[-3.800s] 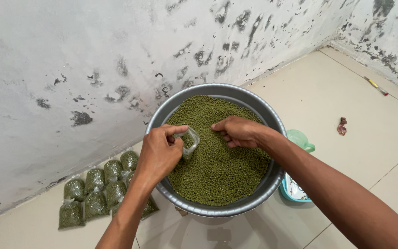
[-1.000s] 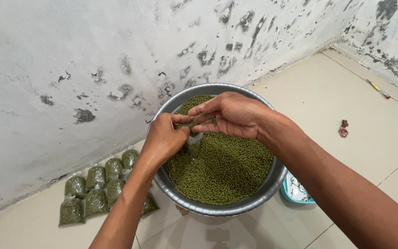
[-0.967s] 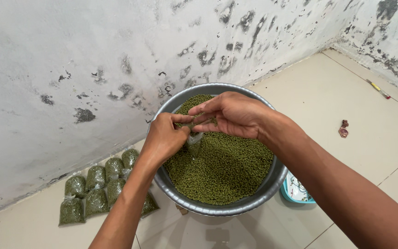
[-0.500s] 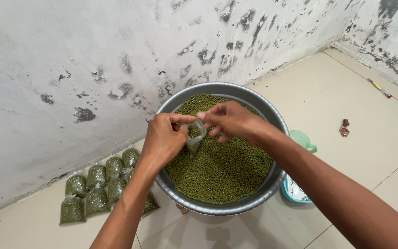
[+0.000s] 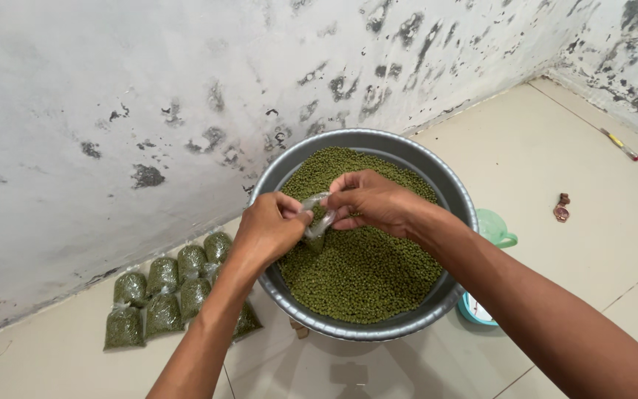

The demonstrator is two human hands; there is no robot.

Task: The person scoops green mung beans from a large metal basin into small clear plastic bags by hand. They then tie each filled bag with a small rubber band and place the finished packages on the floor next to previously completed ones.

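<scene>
A wide grey metal basin (image 5: 426, 166) full of small green beans (image 5: 363, 270) sits on the tiled floor against the wall. Over its left side, both my hands hold a small clear plastic bag (image 5: 317, 223) with some beans in its bottom. My left hand (image 5: 271, 229) pinches the bag's left edge. My right hand (image 5: 371, 201) grips the bag's top from the right, fingers curled on the plastic. The bag hangs just above the bean surface, touching or nearly touching it.
Several filled, tied bags of green beans (image 5: 164, 295) lie on the floor left of the basin. A teal plastic cup (image 5: 498, 227) and a teal-rimmed dish (image 5: 475, 310) stand at the basin's right. A small brown object (image 5: 561, 210) and a pen-like stick (image 5: 620, 144) lie farther right.
My right hand dropped from an open pouring pose above the bag and closed on the bag's top. The bag's mouth is now pinched between both hands.
</scene>
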